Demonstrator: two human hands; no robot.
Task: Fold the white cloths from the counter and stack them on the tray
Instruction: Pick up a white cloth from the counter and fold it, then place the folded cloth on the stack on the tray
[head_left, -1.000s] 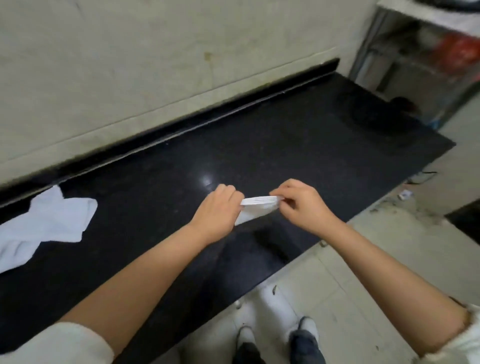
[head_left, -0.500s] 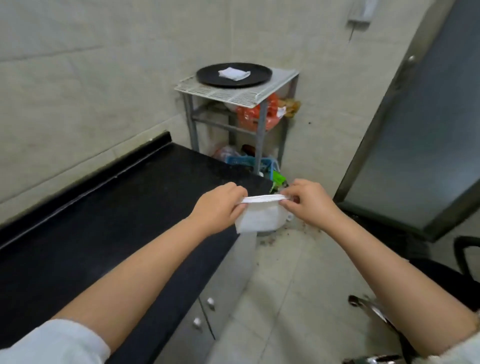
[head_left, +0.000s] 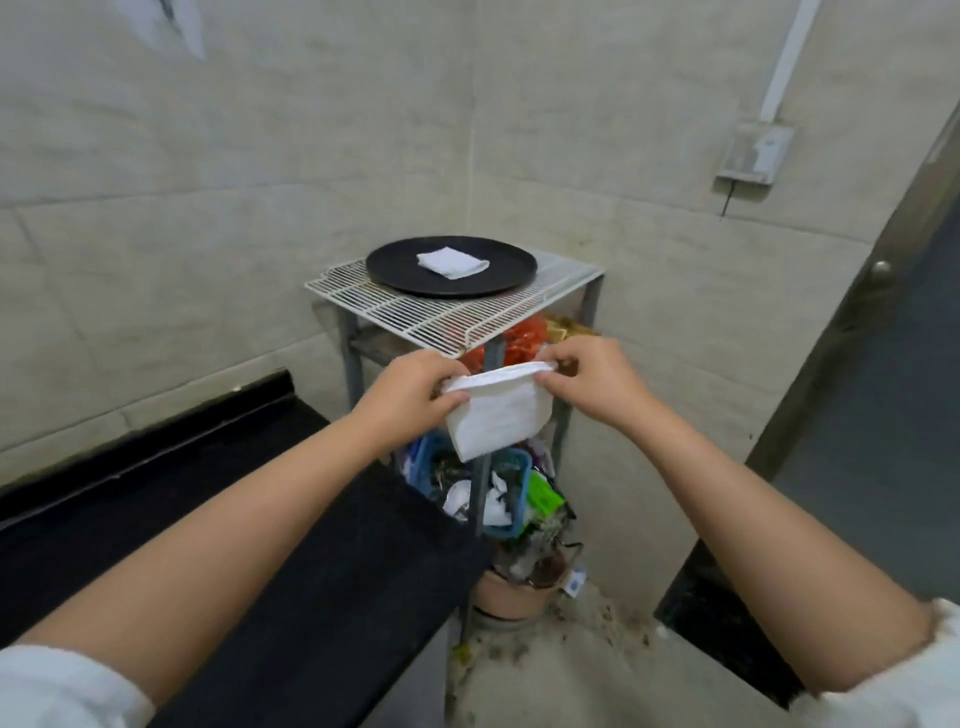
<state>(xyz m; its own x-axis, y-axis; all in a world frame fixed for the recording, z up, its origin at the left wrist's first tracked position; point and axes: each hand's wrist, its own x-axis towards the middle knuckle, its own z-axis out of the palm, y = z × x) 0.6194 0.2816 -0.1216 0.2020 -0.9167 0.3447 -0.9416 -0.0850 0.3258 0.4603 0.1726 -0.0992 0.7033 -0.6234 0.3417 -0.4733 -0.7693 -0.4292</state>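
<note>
A folded white cloth (head_left: 498, 415) hangs in the air between my hands, in front of the rack. My left hand (head_left: 410, 395) pinches its upper left corner and my right hand (head_left: 587, 379) pinches its upper right corner. Beyond them a round black tray (head_left: 395, 267) sits on a white wire rack top (head_left: 415, 312), and one folded white cloth (head_left: 452, 261) lies in the tray's middle. The black counter (head_left: 260, 519) runs along the lower left, under my left forearm.
The rack stands in the room's corner on grey legs, with red bags on a lower shelf and a blue basket (head_left: 514, 493) of clutter below. A clay pot (head_left: 514, 592) sits on the dirty floor. A dark door (head_left: 883, 415) is at the right.
My view has swung right, from the counter to the rack. Both hands carried the folded cloth off the counter's end and closer to the tray, still gripping its top corners.
</note>
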